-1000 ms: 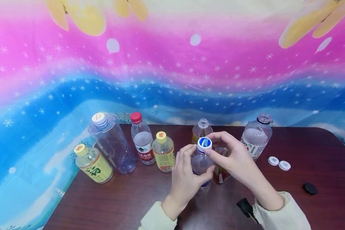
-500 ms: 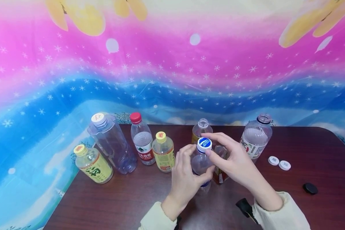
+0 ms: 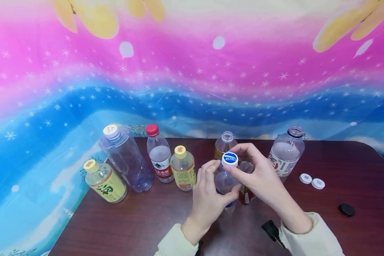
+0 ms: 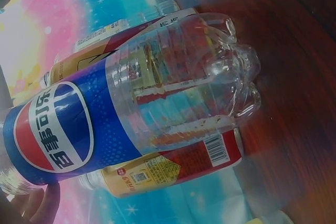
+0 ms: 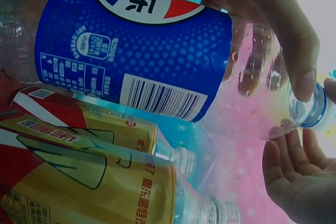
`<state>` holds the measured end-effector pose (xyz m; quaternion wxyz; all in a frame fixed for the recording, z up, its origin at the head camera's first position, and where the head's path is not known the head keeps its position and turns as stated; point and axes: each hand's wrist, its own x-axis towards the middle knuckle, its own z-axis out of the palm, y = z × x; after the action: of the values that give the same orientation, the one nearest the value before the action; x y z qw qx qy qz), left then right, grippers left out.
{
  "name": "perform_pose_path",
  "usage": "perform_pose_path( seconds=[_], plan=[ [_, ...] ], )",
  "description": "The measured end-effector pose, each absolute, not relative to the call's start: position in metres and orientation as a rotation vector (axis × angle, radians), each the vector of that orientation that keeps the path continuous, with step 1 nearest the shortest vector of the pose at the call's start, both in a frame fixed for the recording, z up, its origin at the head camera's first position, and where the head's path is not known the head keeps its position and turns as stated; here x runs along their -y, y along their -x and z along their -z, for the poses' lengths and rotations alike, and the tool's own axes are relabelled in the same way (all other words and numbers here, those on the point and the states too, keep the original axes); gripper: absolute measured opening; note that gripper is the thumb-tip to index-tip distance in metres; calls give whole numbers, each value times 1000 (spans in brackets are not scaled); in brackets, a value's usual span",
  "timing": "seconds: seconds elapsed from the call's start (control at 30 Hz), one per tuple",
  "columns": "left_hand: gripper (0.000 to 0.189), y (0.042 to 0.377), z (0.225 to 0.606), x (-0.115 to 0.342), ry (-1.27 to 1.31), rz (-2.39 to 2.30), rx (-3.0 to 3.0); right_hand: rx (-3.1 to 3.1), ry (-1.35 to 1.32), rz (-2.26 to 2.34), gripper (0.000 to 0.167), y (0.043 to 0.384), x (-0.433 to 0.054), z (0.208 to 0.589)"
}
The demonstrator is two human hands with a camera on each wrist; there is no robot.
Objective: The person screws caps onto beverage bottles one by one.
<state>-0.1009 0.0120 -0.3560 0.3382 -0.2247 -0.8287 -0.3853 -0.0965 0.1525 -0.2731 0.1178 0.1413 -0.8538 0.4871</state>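
A clear plastic cola bottle [image 3: 224, 183] with a blue label [image 4: 113, 124] stands upright between my hands. My left hand [image 3: 208, 199] grips it around the upper body, thumb in front and fingers along the far left side. On its neck sits a white bottle cap [image 3: 229, 160] with a blue printed top. My right hand [image 3: 259, 174] pinches this cap between thumb and fingers. Close behind the cola bottle are two uncapped gold-and-red bottles, one gold-and-red bottle [image 5: 84, 171] large in the right wrist view. My right hand partly hides them in the head view.
Capped bottles stand at left: two yellow-label bottles [image 3: 107, 185], a tall bluish bottle [image 3: 131, 163] and a red-capped water bottle [image 3: 160, 160]. At right are an uncapped bottle [image 3: 286, 153], two white caps [image 3: 318, 183] and a black cap [image 3: 347, 209] on the brown table [image 3: 364, 170].
The print on the cap has turned as my right fingers shift around it. My left hand keeps its grip on the cola bottle; the other bottles stay put.
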Motion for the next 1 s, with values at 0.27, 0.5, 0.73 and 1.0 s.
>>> perform_pose_path(
  seconds=[0.27, 0.5, 0.73, 1.0],
  plan=[
    [72, 100, 355, -12, 574, 989, 2169, 2476, -592, -1345, 37, 94, -157, 272],
    [71, 99, 355, -12, 571, 999, 2173, 2545, -460, -1337, 33, 90, -157, 268],
    [69, 100, 356, -13, 574, 1004, 2167, 2506, -364, -1420, 29, 93, -152, 270],
    [70, 100, 356, -12, 575, 994, 2157, 2448, -581, -1279, 41, 95, -153, 276]
  ],
)
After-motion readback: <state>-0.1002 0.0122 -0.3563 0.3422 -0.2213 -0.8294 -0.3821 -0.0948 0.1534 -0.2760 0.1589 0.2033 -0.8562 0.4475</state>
